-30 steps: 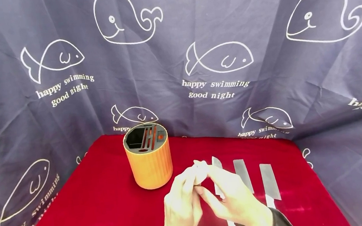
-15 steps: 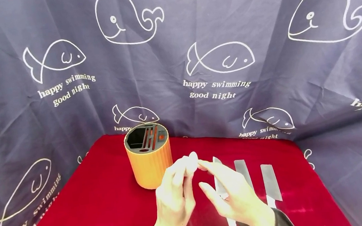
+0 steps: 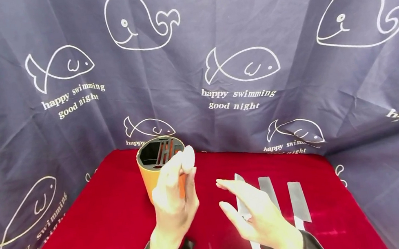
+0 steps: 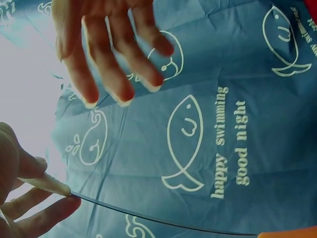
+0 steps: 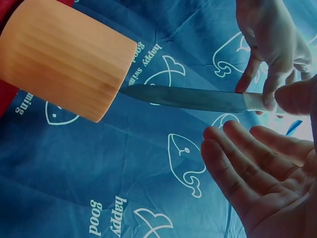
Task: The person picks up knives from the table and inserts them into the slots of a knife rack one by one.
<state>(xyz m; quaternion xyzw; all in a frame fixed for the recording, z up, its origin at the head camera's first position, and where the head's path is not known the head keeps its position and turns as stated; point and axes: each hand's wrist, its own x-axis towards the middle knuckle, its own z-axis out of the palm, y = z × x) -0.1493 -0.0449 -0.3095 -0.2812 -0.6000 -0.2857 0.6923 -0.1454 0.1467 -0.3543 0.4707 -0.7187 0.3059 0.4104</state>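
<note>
My left hand (image 3: pixel 173 203) pinches the white handle of a knife (image 3: pixel 188 158) and holds it beside and over a round orange knife block (image 3: pixel 148 183) with a dark slotted top. The right wrist view shows the long pointed blade (image 5: pixel 188 98) bare, its tip overlapping the rim of the block (image 5: pixel 64 54). In the left wrist view the thin blade edge runs from the handle (image 4: pixel 47 184) toward an orange corner of the block. My right hand (image 3: pixel 257 212) holds nothing; its fingers (image 5: pixel 242 173) are extended, above a knife lying on the table.
On the red cloth (image 3: pixel 97 234) at right lie a narrow knife (image 3: pixel 243 206), partly hidden by my right hand, a broad-bladed knife (image 3: pixel 266 184) and a cleaver (image 3: pixel 298 201). A blue-grey curtain (image 3: pixel 186 72) with white fish prints hangs behind the table.
The two hands, together at first, have separated. My left hand has carried the knife left and up to the knife block; my right hand has released it and stays nearly in place.
</note>
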